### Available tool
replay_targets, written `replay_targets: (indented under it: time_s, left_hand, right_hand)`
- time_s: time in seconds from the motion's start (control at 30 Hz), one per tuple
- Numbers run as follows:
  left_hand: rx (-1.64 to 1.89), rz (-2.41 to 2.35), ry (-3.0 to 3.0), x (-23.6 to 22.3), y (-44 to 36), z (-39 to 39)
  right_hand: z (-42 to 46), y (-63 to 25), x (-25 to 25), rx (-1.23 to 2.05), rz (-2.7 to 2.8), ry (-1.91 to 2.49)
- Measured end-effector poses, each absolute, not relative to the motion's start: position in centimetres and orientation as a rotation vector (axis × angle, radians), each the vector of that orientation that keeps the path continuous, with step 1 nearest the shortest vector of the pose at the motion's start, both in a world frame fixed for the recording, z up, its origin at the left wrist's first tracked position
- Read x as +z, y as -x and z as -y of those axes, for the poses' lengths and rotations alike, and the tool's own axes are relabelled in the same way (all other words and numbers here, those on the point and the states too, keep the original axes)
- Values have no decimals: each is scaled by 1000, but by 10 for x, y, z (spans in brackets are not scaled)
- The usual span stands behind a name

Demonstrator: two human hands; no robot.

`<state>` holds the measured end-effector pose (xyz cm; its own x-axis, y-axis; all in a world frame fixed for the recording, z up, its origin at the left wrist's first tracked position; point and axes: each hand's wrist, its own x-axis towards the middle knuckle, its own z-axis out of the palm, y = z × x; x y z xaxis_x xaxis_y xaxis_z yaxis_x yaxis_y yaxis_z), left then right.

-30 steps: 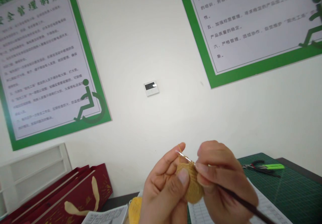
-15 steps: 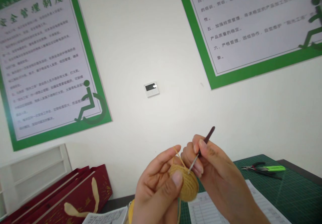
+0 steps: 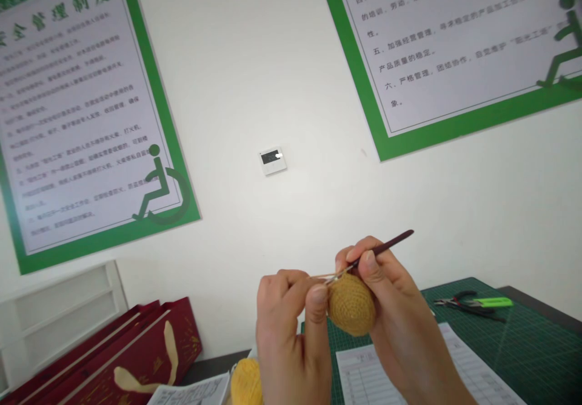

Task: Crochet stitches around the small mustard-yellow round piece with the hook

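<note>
A rounded, tan-yellow crocheted piece (image 3: pixel 351 307) is held up between my two hands. My left hand (image 3: pixel 291 314) is closed, its thumb and fingers pinching the left edge of the piece. A strand of yarn (image 3: pixel 326 276) runs from my left fingers to the hook. In my right hand (image 3: pixel 393 296) is a crochet hook (image 3: pixel 394 240) with a dark handle, gripped between thumb and fingers. Its metal tip lies at the top left edge of the piece, pointing toward my left hand. The right fingers behind the piece are partly hidden.
A yellow yarn ball (image 3: pixel 247 382) sits left of my left wrist. Printed sheets (image 3: pixel 368 371) lie on a green cutting mat (image 3: pixel 513 344), with pliers (image 3: pixel 459 304) and a bright green-handled tool (image 3: pixel 496 302). Dark red gift bags (image 3: pixel 150 356) stand at left. Posters (image 3: pixel 177 150) hang on the wall.
The crocheted piece has turned and moved up and right. My left hand has rotated, its fingers now curled in. The hook has tilted flatter, its handle end farther right.
</note>
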<state>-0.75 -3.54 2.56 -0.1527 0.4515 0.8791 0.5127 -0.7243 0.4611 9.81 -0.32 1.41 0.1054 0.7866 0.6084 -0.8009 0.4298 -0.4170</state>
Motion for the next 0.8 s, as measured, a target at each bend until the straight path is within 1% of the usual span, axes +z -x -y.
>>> replay_targets:
  time_s: [0.07,0.13,0.17,0.23,0.3,0.4,0.43,0.47,0.5,0.57,0.6,0.63,0.67,0.7,0.8]
  left_hand:
    - [-1913,1196,2123,25,11,31]
    - [-2003,1205,2242,24,12,27]
    - [-2191,1193,2277,25,12,27]
    - [-2694,1076,2216,27,11,27]
    - [-3168,874,2099,30,10,32]
    - [-3641,487,1999,34,9,39]
    - [-3649,380,2009,35,9,41]
    - [-3539,398,2064,36,9,41]
    - [-3294,523,2131,35,10,41]
    - [-2688,890,2070,34,11,39]
    - [-2435,1011,1981,33,12,38]
    - [-2274,1090,1918,32,13,37]
    - [-2232,1135,1898,31,13,37]
    - [-2302,1153,1926,30,13,38]
    - [-2813,1135,2133,28,12,43]
  right_hand:
    - [3,-102,17,1188,854,-10]
    - [2,-105,18,1205,867,-27]
    - [2,-106,18,1223,886,-40]
    - [1,-105,18,1271,933,-69]
    - [1,-102,17,1331,959,-103]
    - [0,-99,14,1431,960,-177]
    - [-1,-98,13,1459,952,-195]
    - [-2,-98,12,1479,950,-210]
    - [-2,-98,11,1488,955,-222]
    - [-3,-98,10,1457,982,-228]
    - [-3,-97,10,1425,1001,-220]
    - [-3,-97,10,1387,1017,-212]
    - [-2,-96,10,1352,1024,-201]
    - [-2,-95,10,1325,1022,-190]
    - [0,-92,11,1294,1006,-206]
